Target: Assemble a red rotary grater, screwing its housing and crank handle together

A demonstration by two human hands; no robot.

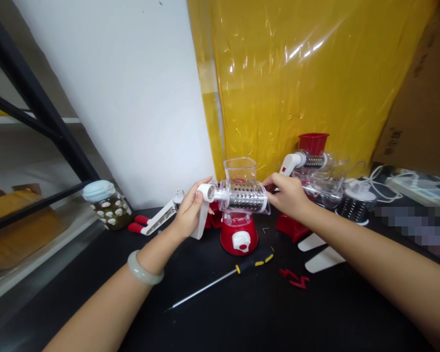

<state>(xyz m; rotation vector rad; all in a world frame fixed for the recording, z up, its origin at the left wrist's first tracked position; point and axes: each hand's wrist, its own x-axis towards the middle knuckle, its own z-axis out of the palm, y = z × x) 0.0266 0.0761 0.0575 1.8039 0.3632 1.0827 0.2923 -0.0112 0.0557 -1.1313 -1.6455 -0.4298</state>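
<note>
A rotary grater with a red base (239, 238) stands upright on the black table. Its clear housing holds a metal grating drum (246, 200) lying sideways below a clear square hopper (240, 169). On the left side, my left hand (186, 211) is closed round the white crank handle (202, 221), which points downward. The fingers of my right hand (289, 194) are closed on the right end of the clear housing; their tips are partly hidden. In front of the base lies a long screwdriver (220, 279) with a black and yellow grip.
At the right stand more grater parts, a loose drum (355, 203) and a red pusher (313, 143). White handle pieces (324, 260) and small red pieces (295, 278) lie nearer. A patterned jar (108, 208) and red-tipped handles (152, 222) are at the left.
</note>
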